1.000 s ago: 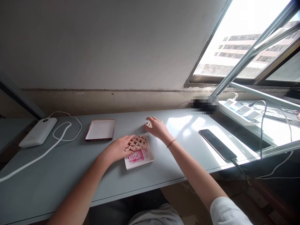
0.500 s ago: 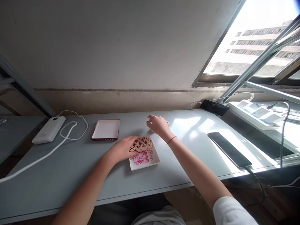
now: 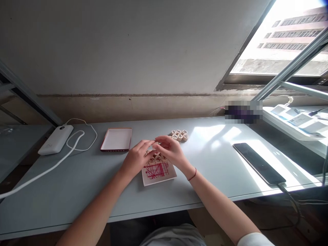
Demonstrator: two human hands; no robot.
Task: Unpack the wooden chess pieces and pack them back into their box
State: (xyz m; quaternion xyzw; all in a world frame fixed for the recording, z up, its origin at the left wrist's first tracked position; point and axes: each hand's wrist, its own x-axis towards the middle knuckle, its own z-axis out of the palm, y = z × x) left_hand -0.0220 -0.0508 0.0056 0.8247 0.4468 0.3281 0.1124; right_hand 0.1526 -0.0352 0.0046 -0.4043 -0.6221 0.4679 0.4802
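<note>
A shallow white box [image 3: 166, 177] printed with red board lines lies in front of me. Rows of round wooden Chinese chess pieces [image 3: 158, 159] with dark characters fill its far part. My left hand [image 3: 137, 157] curls over the box's left side, thumb and fingers around pieces there. Coming in from the right, my right hand [image 3: 170, 148] bends its fingers over the far row and grips a piece, mostly covered by the fingers. The fingertips of both hands nearly meet. Behind my right hand, more Chinese chess pieces [image 3: 179, 136] stand grouped on the table.
A lid [image 3: 117, 139], white inside with a dark red rim, lies left of the box. Farther left is a white power bank [image 3: 55, 139] with a white cable. A phone [image 3: 258, 164] with a cable lies on the right. A metal frame and window rise at the right.
My right hand has moved from the grouped pieces on the table toward me, over the far end of the box. My left hand has shifted slightly up and right; the view has tilted a little.
</note>
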